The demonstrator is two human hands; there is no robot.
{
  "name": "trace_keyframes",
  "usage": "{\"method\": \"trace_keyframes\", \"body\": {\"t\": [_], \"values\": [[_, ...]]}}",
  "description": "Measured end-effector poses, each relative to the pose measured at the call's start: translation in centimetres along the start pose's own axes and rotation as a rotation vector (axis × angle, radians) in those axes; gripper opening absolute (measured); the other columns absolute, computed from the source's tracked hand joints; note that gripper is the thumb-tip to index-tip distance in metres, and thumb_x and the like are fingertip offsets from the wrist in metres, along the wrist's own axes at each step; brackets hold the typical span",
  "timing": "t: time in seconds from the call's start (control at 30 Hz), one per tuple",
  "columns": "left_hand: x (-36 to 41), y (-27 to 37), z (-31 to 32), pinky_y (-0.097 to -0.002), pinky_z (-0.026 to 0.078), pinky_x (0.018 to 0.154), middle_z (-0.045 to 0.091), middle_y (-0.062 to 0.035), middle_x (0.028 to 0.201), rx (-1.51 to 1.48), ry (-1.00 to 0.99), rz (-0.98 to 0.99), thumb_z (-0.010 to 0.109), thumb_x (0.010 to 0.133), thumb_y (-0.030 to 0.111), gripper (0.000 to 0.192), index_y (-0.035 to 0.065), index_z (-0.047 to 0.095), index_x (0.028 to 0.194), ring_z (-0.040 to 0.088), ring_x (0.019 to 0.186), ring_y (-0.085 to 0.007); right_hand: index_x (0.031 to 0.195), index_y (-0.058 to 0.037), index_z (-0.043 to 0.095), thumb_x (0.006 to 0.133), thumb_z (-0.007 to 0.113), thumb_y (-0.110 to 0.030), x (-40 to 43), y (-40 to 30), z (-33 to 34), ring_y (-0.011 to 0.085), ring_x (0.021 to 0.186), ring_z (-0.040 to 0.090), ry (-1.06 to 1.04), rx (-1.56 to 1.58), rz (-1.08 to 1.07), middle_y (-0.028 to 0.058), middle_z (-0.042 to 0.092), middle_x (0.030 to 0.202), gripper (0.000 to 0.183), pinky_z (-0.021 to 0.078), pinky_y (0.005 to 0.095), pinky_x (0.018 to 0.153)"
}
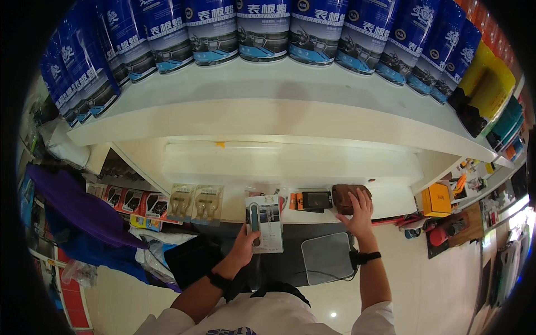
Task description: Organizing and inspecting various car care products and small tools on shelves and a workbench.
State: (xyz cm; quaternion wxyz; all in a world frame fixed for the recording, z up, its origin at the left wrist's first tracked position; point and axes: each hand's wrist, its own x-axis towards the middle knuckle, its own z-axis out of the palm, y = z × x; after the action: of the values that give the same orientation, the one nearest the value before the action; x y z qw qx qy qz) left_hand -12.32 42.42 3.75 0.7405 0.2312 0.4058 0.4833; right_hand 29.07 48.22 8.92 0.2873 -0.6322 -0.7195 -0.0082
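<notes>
My left hand [244,243] grips the lower left edge of a white printed box [270,226] with a capsule-shaped panel on its front, thumb on the front face. The box stands tilted up at the shelf's front edge. At the right, my right hand [358,215] lies over a brown leather-like pouch [345,199], fingers spread across its top; whether they grip it is unclear. Just left of the pouch are small black packages [317,200] with orange parts. Two clear-fronted hook packs [208,203] lie side by side to the left of the box.
Blue spray cans [264,33] line the upper shelf [268,83], which overhangs the lower shelf [385,201]. Below my hands are a grey pad [326,255] with a cable and a black flat object [194,259]. Purple cloth [83,209] hangs left; a yellow box [436,199] stands right.
</notes>
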Motion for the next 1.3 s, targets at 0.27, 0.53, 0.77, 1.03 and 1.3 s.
{"method": "trace_keyframes", "body": {"t": [0.27, 0.53, 0.77, 1.03, 1.3], "values": [[-1.9, -2.9, 0.6, -0.0417, 0.049, 0.106, 0.057, -0.0133, 0.140, 0.156, 0.081, 0.002, 0.063, 0.103, 0.012, 0.067, 0.0048, 0.033, 0.163, 0.060, 0.124, -0.0235, 0.160, -0.0176, 0.046, 0.062, 0.098, -0.037, 1.8, 8.6, 2.4, 0.0362, 0.152, 0.038, -0.290, -0.178, -0.078, 0.0109, 0.048, 0.159, 0.113, 0.0224, 0.0636, 0.124], [-3.9, -4.5, 0.8, -0.0406, 0.052, 0.101, 0.058, -0.0126, 0.136, 0.148, 0.153, 0.026, 0.066, 0.101, 0.010, 0.070, 0.0048, 0.033, 0.163, 0.061, 0.120, -0.0222, 0.150, -0.0124, 0.058, 0.077, 0.089, -0.023, 3.8, 5.2, 0.0, 0.0331, 0.144, 0.048, -0.281, -0.163, -0.188, 0.0109, 0.057, 0.151, 0.080, 0.0302, 0.0584, 0.124], [-5.3, -4.9, 0.1, -0.0398, 0.053, 0.094, 0.059, -0.0108, 0.129, 0.174, 0.162, -0.006, 0.067, 0.103, 0.012, 0.070, 0.0063, 0.033, 0.164, 0.061, 0.114, -0.0213, 0.142, -0.0104, 0.064, 0.075, 0.084, -0.011, 4.4, 7.0, 1.7, 0.0347, 0.133, 0.059, -0.206, -0.102, -0.265, 0.0130, 0.067, 0.139, 0.070, 0.0431, 0.0493, 0.117], [-6.2, -5.9, -0.9, -0.0361, 0.052, 0.082, 0.059, -0.0087, 0.123, 0.133, 0.139, -0.053, 0.068, 0.102, 0.013, 0.069, 0.0063, 0.034, 0.163, 0.061, 0.101, -0.0176, 0.137, -0.0054, 0.062, 0.080, 0.076, -0.003, 3.9, 8.7, 0.1, 0.0358, 0.112, 0.069, 0.051, 0.081, -0.128, 0.0155, 0.073, 0.116, 0.059, 0.0579, 0.0481, 0.095], [-7.0, -5.8, -2.4, -0.0367, 0.051, 0.084, 0.060, -0.0088, 0.121, 0.163, 0.061, -0.042, 0.065, 0.102, 0.016, 0.060, 0.0042, 0.042, 0.156, 0.060, 0.099, -0.0184, 0.152, -0.0057, 0.046, 0.110, 0.051, -0.039, -7.1, -1.8, -5.0, 0.0283, 0.126, 0.061, 0.126, 1.630, 0.094, 0.0141, 0.062, 0.139, 0.054, 0.0532, 0.0423, 0.103]]}}
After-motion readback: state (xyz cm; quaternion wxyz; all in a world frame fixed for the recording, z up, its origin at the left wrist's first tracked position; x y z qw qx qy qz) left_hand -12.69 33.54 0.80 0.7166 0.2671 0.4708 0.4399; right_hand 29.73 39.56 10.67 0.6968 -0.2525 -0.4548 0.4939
